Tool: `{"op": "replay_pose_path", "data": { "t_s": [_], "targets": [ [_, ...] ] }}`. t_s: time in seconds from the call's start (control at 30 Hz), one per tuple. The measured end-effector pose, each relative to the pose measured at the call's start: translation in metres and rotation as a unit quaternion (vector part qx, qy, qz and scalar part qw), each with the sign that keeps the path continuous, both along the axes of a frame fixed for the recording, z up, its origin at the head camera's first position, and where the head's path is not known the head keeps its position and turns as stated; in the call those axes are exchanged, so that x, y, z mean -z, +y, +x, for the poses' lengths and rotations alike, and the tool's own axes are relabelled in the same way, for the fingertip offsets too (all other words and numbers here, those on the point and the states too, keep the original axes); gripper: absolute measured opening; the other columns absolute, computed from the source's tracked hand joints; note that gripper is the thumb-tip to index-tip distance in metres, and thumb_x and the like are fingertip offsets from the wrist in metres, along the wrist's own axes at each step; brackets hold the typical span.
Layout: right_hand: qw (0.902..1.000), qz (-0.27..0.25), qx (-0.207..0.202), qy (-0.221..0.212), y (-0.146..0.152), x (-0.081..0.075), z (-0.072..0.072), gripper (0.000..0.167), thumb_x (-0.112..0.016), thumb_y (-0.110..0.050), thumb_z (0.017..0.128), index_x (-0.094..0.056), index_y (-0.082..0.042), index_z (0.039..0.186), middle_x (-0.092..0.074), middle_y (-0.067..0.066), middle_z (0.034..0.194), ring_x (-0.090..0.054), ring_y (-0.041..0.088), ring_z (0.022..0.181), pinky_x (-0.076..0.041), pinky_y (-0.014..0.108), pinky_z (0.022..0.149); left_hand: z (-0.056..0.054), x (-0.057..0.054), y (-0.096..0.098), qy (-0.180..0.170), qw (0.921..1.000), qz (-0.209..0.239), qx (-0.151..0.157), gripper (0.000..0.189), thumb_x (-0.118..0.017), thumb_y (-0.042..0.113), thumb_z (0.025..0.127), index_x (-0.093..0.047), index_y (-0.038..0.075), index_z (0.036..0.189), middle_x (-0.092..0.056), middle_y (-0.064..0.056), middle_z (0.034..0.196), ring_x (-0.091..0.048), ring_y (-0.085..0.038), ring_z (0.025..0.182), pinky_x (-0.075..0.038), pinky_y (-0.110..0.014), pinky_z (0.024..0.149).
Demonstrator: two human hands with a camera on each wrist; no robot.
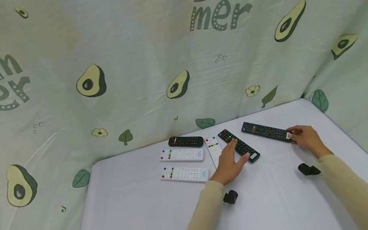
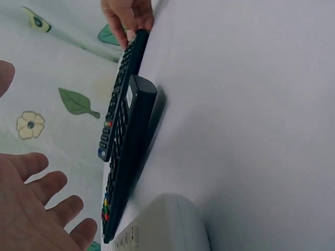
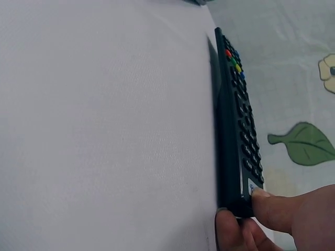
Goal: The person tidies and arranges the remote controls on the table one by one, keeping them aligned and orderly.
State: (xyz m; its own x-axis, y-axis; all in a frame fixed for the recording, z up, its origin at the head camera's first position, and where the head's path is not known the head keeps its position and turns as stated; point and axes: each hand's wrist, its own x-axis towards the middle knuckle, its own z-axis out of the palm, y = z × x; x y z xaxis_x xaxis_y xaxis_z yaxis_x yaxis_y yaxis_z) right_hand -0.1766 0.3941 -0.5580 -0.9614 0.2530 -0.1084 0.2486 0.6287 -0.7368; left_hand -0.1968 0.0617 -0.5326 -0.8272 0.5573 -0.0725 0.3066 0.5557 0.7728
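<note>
My right hand (image 1: 306, 140) pinches the near end of a black remote control (image 1: 266, 131) at the right of the row. In the right wrist view the thumb (image 3: 277, 209) lies on top by a white sticker, with fingers under the end. My left hand (image 1: 230, 163) is held over the table with its fingers spread, above a white remote (image 1: 213, 146) and beside another black remote (image 1: 245, 146) that slants on the cloth. The left wrist view shows the left fingers (image 2: 47, 188) apart from that black remote (image 2: 128, 141), holding nothing.
Left of the hands lie a black remote (image 1: 186, 141) and two white remotes, an upper one (image 1: 181, 155) and a lower one (image 1: 184, 174). A white cloth (image 1: 132, 222) covers the table. Behind it hangs a curtain (image 1: 137, 57) printed with avocados.
</note>
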Motion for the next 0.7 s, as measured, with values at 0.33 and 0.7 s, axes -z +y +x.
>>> {"op": "replay_pose_path", "data": {
  "t_s": [0.33,0.7],
  "targets": [
    [0.9999,0.005,0.013,0.005,-0.004,-0.003,0.014,0.039,-0.058,-0.004,0.103,-0.056,0.02,0.135,-0.063,0.036,0.11,-0.067,0.01,0.075,-0.054,0.019,0.06,0.0,-0.001,0.018,-0.023,0.9996,0.015,0.0,0.073,-0.049,0.052,0.109,-0.028,0.016,0.168,-0.026,-0.002,0.175,-0.024,-0.024,0.161,-0.021,-0.046,0.131],
    [0.9997,-0.017,0.016,-0.003,-0.003,-0.005,0.029,0.04,-0.058,-0.003,0.102,-0.055,0.021,0.135,-0.063,0.035,0.11,-0.067,0.007,0.075,-0.057,0.019,0.062,-0.002,0.003,0.036,-0.056,0.9976,0.042,-0.002,0.073,-0.048,0.054,0.108,-0.027,0.019,0.169,-0.026,-0.001,0.175,-0.024,-0.022,0.161,-0.025,-0.042,0.131]
  ]
}}
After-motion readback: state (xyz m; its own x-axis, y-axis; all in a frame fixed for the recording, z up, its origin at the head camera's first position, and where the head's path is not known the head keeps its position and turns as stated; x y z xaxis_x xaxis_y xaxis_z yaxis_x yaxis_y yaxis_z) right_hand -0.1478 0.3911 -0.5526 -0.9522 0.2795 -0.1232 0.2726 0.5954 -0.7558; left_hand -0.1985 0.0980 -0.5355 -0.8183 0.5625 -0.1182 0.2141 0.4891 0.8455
